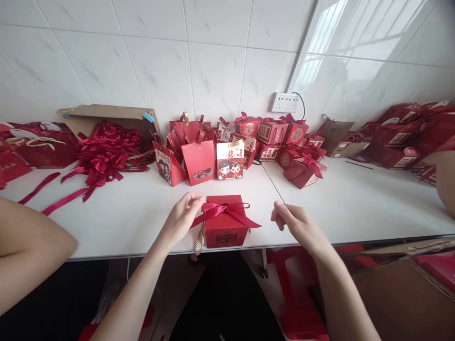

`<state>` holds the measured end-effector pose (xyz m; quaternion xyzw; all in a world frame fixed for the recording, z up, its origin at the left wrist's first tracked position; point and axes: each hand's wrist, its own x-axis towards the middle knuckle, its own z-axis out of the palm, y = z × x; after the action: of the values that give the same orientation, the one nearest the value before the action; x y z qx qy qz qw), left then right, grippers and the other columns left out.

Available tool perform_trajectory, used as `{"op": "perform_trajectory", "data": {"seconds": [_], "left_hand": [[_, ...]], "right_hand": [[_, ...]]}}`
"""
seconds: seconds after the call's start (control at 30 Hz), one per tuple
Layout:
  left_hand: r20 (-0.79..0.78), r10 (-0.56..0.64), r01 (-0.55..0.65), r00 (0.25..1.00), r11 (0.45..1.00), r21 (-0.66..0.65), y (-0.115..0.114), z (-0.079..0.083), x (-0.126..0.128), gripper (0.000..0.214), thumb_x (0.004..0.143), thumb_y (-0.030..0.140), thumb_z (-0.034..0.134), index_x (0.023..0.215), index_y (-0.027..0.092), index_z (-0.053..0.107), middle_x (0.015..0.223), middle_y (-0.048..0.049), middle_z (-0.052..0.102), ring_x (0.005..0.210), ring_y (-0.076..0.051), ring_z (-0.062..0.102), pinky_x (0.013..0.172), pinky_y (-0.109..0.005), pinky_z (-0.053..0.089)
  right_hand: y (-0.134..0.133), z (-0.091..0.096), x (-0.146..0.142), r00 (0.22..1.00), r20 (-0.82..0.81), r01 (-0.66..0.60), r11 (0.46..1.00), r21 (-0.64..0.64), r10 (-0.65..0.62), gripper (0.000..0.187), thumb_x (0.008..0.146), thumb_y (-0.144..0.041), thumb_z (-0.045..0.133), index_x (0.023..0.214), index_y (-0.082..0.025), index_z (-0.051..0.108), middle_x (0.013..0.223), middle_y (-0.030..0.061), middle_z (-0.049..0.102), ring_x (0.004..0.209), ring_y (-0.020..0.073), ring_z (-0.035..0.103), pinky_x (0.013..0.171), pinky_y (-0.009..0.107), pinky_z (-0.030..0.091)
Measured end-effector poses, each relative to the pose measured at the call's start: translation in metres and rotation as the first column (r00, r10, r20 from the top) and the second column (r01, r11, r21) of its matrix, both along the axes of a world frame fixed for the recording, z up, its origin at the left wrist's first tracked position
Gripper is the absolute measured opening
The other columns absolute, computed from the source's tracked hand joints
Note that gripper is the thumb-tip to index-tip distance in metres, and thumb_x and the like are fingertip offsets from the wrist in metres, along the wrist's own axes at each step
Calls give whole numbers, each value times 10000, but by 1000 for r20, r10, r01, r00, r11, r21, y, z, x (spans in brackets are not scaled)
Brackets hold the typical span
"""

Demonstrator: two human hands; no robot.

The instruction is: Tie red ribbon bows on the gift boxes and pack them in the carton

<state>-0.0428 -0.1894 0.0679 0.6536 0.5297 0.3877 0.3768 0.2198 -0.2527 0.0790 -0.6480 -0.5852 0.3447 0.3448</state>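
Observation:
A red gift box (227, 237) with a dark patterned cutout on its front stands at the near table edge. Across its top lies a dark-red satin ribbon (240, 215) tied in a bow, one loop reaching each side. Twisted gold cord (199, 239) hangs down the box's left side. My left hand (183, 215) is beside the bow's left loop, its fingers loosely bent and apart; whether it brushes the ribbon is unclear. Off to the right of the box, my right hand (293, 222) hovers above the table with loosely curled fingers and nothing visible in them.
Several red gift boxes (199, 158) stand along the wall, with bow-tied boxes (305, 171) right of them. A ribbon heap (106, 151) spills from a cardboard box (110, 112). Other people's arms (31, 246) show at both sides. A carton (401, 289) stands lower right.

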Motion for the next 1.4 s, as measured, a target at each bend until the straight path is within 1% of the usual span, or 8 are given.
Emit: {"op": "perform_trajectory", "data": {"seconds": [0.43,0.57,0.73,0.8,0.93,1.07,1.23,1.4], "left_hand": [[419,-30,139,907,963,-232,-10,-14,14,381,735,463,604,600,180,386,627,39,364,610,-104,381,596,-224,317],[386,-37,117,922,976,-185,-8,-14,13,371,770,450,571,601,184,375,621,39,352,598,-103,372,588,-230,311],[58,-87,81,994,992,100,-23,6,20,345,874,392,476,610,189,386,576,46,368,533,-102,379,528,-228,306],[-143,-58,110,988,915,389,-37,13,28,306,897,306,478,623,185,418,583,38,433,549,-110,426,556,-234,345],[-349,33,280,936,528,802,-66,15,53,247,867,132,537,639,173,451,591,16,477,571,-120,449,604,-260,379],[-329,-52,319,943,426,847,-83,15,72,233,838,92,568,654,175,453,583,8,496,556,-120,441,582,-267,373],[-234,-38,208,972,606,768,-60,21,66,256,862,167,526,630,200,423,573,28,461,553,-119,448,583,-248,365],[-264,-196,287,944,885,367,-15,10,95,338,859,425,467,602,208,438,576,29,515,550,-137,499,559,-245,371]], "right_hand": [[38,-20,-39,957,-269,-98,993,62,111,510,757,-678,516,610,-197,433,575,-45,405,532,95,358,532,245,308],[36,-31,-28,932,-297,-124,953,276,208,676,652,-756,601,1034,-203,533,1078,106,578,993,237,573,798,349,480],[28,-38,-33,880,-64,-429,844,323,471,1078,625,-492,801,1449,-280,139,1425,164,334,1309,288,418,1047,476,403],[23,-42,-38,917,39,-375,821,430,398,1008,695,-386,773,1461,-288,126,1392,153,348,1288,281,442,1044,483,419],[6,-48,-40,972,186,-234,659,715,143,877,793,-245,684,1478,-310,139,1408,147,293,1368,298,328,1043,501,428],[-15,-50,-28,979,202,-171,545,821,4,844,826,-222,654,1487,-307,135,1424,160,293,1378,297,313,1023,512,444],[-51,-47,1,982,9,108,596,796,-189,904,708,-435,757,1434,-350,225,1366,117,404,1280,321,446,988,533,459],[-98,-15,36,709,-654,385,922,46,-264,686,798,-741,371,1228,-220,485,1196,153,616,1096,328,612,821,474,555]]}}
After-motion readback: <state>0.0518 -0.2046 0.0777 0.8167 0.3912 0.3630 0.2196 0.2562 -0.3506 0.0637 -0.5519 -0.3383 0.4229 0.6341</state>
